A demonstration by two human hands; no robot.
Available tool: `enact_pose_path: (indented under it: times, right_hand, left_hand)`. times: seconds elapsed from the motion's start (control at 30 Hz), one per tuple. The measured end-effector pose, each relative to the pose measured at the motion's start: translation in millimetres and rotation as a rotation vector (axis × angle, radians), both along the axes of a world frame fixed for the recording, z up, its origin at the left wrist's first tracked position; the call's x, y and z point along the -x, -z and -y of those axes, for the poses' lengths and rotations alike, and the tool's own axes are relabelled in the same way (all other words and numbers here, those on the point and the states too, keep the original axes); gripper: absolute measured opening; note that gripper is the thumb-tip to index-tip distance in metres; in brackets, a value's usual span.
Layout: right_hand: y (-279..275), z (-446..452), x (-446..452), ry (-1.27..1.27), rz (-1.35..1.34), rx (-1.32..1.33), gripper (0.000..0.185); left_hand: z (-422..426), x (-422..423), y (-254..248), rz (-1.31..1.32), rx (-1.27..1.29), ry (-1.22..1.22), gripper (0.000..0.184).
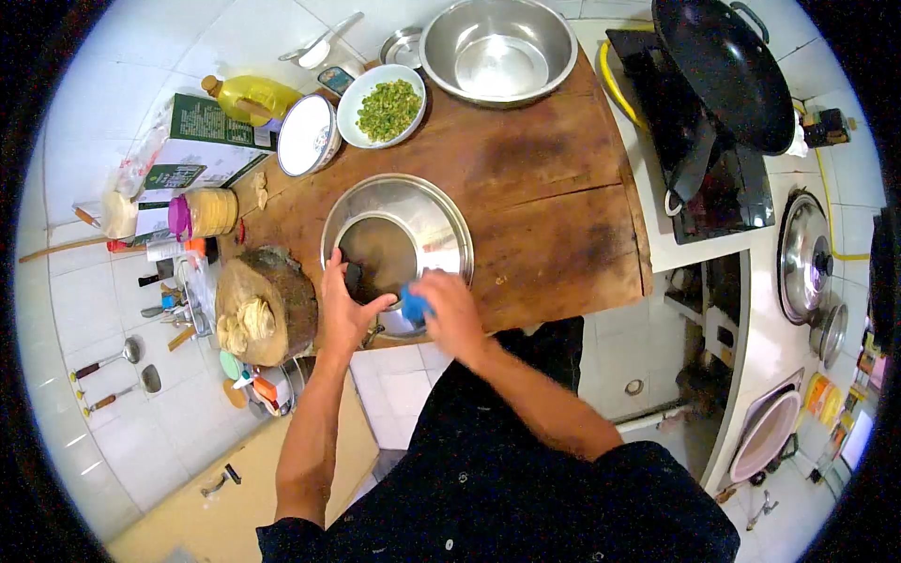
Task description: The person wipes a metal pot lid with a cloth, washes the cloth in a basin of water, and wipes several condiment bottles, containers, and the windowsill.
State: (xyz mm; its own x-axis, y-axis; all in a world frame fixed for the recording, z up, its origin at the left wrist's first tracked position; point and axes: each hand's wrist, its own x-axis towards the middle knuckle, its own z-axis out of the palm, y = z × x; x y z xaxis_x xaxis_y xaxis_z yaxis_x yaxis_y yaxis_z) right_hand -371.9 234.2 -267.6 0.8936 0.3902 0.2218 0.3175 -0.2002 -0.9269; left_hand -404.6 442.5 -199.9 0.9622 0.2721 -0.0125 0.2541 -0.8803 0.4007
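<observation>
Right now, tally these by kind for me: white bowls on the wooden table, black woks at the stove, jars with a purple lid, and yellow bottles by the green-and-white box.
White bowls: 2
Black wok: 1
Purple-lidded jar: 1
Yellow bottle: 1
Total: 5

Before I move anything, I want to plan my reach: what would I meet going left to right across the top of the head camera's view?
Cooking-oil bottle → blue-rimmed white bowl → bowl of chopped greens → large steel basin → black wok.
</observation>
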Motion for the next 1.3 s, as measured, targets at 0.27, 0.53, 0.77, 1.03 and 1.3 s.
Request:
enact_pose_path:
  times: [0.27,0.53,0.77,1.03,1.3]
  right_hand:
    - [-7,-13,-30,0.187,0.001,-0.027,0.037]
    - [-29,20,-2,0.057,-0.121,-0.126,0.039]
    - [-33,183,-136,0.515,-0.280,0.098,0.037]
    - [17,178,-73,0.340,0.195,0.398,0.043]
    - [5,70,56,-0.392,-0.134,0.098,0.043]
  left_hand:
    - [7,-6,-6,0.025,0.044,-0.025,0.119]
    - [2,-3,-5,0.046,-0.025,0.028,0.119]
    - [-19,-19,-12,0.087,0.102,-0.136,0.113]
    - [66,121,15,0.131,0.619,-0.622,0.041]
    - [146,126,134,-0.065,2.138,-0.950,0.041]
